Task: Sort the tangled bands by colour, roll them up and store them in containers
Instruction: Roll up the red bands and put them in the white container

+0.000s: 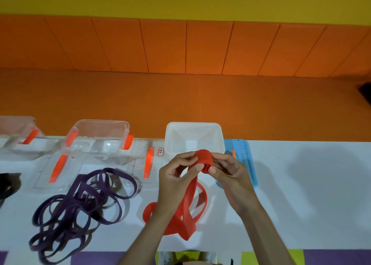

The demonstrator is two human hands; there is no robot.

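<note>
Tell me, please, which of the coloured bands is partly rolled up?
The red band, whose rolled end the left hand and right hand hold before the white tub. The purple band lies loose and tangled to the left, untouched.

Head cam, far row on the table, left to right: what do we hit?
Clear container at the left edge → second clear container → white container → blue lid. The red band, pinched by the left hand and right hand, overlaps the white container, so it is left out.
</note>
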